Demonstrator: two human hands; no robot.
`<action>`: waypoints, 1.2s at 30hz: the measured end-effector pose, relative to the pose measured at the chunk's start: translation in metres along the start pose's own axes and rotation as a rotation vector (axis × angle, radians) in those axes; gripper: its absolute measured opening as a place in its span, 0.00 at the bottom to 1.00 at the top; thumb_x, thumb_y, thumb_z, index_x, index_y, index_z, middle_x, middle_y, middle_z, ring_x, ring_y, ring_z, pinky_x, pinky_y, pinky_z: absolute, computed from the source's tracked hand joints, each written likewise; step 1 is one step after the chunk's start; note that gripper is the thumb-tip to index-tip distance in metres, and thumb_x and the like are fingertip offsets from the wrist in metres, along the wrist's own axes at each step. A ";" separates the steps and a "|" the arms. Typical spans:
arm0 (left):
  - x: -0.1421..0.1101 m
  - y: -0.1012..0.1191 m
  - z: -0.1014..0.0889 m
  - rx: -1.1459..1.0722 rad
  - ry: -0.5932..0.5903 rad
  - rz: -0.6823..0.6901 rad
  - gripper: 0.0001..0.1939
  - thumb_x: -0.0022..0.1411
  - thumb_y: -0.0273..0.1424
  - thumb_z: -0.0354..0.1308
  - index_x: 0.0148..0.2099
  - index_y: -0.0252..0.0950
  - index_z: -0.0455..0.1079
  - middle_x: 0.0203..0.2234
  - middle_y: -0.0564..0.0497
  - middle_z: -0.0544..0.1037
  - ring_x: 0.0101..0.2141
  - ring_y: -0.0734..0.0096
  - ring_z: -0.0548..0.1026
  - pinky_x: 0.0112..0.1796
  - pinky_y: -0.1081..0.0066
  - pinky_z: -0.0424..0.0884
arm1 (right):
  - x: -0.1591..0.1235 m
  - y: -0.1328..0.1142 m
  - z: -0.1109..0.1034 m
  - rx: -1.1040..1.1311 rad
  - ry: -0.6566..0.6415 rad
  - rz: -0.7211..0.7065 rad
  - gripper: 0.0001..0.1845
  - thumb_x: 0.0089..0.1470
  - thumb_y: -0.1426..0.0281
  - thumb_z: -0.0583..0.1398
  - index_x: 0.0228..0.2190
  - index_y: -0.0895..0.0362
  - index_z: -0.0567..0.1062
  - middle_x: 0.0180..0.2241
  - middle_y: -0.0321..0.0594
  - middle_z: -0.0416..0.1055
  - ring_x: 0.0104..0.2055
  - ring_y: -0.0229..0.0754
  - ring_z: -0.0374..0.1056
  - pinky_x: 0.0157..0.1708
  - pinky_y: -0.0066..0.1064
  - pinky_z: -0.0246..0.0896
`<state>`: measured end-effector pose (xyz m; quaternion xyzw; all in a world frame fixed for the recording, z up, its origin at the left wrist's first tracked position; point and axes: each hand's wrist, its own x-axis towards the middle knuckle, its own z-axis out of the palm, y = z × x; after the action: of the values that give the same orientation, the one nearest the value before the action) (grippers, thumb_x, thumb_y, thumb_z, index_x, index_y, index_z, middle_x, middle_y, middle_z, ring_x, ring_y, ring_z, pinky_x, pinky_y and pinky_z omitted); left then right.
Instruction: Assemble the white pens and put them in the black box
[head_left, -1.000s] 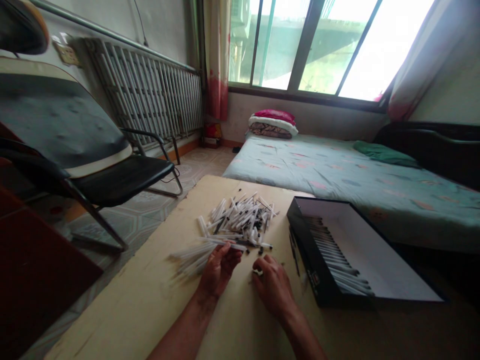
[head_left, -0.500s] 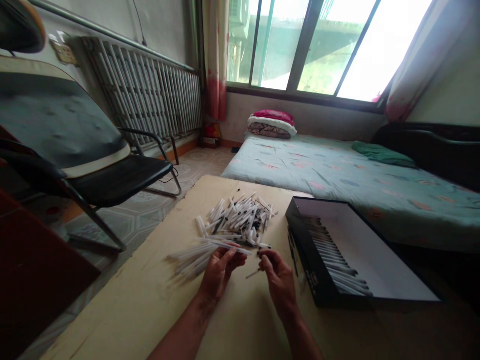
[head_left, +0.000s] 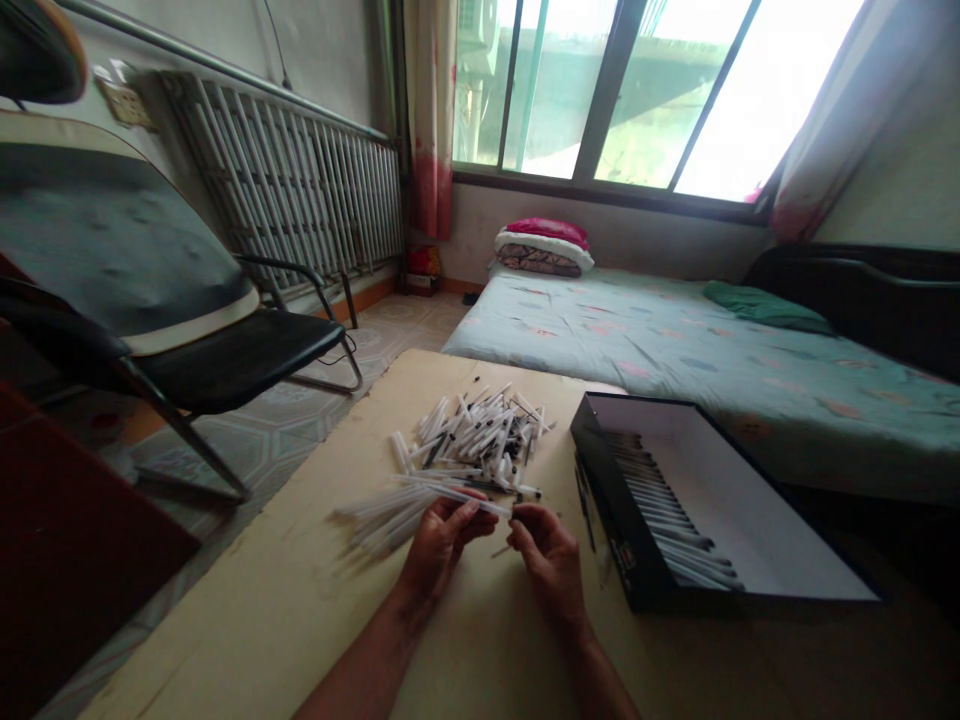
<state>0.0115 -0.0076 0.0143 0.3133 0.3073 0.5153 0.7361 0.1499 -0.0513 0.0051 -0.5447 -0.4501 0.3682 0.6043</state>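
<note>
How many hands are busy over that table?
2. The left hand holds a white tube; the right hand, at the tube's tip, grips a thin rod. Some fingers are hidden, but no other hand shows.

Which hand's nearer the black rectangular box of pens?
Right. The right hand is left of the black rectangular box, across a gap; the left hand is farther left, holding a white plastic tube.
</note>
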 end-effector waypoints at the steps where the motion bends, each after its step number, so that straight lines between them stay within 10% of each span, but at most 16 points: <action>1: 0.000 0.000 0.000 0.005 -0.002 -0.002 0.09 0.50 0.30 0.63 0.35 0.32 0.71 0.26 0.48 0.79 0.29 0.67 0.77 0.35 0.67 0.72 | 0.000 0.000 0.000 0.003 -0.001 0.002 0.13 0.47 0.64 0.62 0.34 0.59 0.73 0.28 0.39 0.73 0.28 0.39 0.70 0.30 0.30 0.67; 21: 0.001 0.001 0.004 0.033 -0.070 -0.028 0.10 0.48 0.30 0.65 0.33 0.31 0.72 0.24 0.46 0.79 0.25 0.67 0.76 0.31 0.67 0.72 | -0.005 0.004 0.001 -0.498 0.016 -0.208 0.20 0.59 0.58 0.47 0.20 0.55 0.63 0.15 0.31 0.59 0.17 0.34 0.56 0.19 0.24 0.47; 30: 0.004 -0.002 0.000 0.051 -0.019 0.031 0.09 0.50 0.31 0.64 0.33 0.32 0.71 0.23 0.49 0.78 0.26 0.68 0.76 0.32 0.68 0.72 | -0.006 0.002 -0.001 -0.355 -0.092 -0.156 0.13 0.59 0.61 0.48 0.34 0.57 0.66 0.21 0.32 0.66 0.19 0.34 0.61 0.22 0.22 0.54; 36: 0.003 -0.002 0.000 0.076 -0.079 0.015 0.10 0.50 0.31 0.64 0.34 0.32 0.71 0.23 0.47 0.78 0.25 0.67 0.76 0.31 0.67 0.71 | -0.006 0.005 0.000 -0.436 -0.051 -0.164 0.20 0.60 0.61 0.45 0.21 0.55 0.63 0.15 0.31 0.62 0.16 0.33 0.58 0.20 0.23 0.50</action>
<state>0.0138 -0.0055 0.0121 0.3633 0.2951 0.4961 0.7313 0.1486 -0.0562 -0.0009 -0.6145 -0.5768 0.2257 0.4886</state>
